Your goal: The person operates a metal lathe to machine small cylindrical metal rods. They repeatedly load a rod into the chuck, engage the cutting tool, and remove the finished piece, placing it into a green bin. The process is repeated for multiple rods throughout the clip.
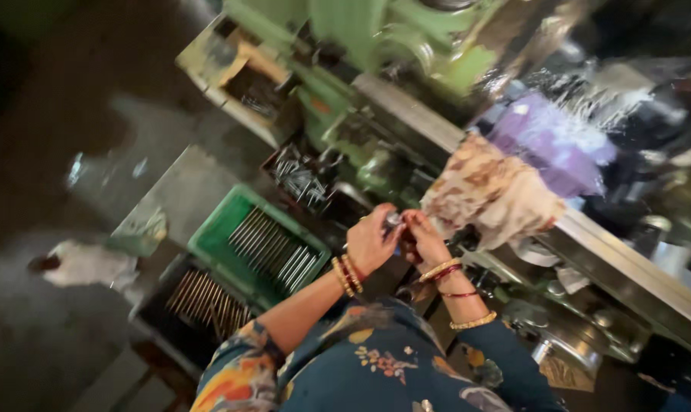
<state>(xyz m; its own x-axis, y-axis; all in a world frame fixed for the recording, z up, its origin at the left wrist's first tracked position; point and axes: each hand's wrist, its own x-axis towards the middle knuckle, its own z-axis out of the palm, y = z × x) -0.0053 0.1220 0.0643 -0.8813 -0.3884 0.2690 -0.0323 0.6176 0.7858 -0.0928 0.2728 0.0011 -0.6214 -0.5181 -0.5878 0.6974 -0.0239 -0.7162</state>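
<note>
My left hand (372, 238) and my right hand (425, 238) meet in front of me, fingers closed together on a small shiny metal piece (392, 220). Both wrists wear gold and red bangles. My sleeves are dark blue with a flower print. The hands hover just above a green machine (376, 46) and beside a crumpled patterned cloth (494, 191). The picture is tilted and blurred, so the piece's exact shape is unclear.
A green crate (208, 240) holds several metal rods. A dark tray (151, 301) below it holds more rods, some rusty. A purple cloth (551, 141) lies on the machine. A long metal rail (620, 259) runs to the right. Dark floor lies at left.
</note>
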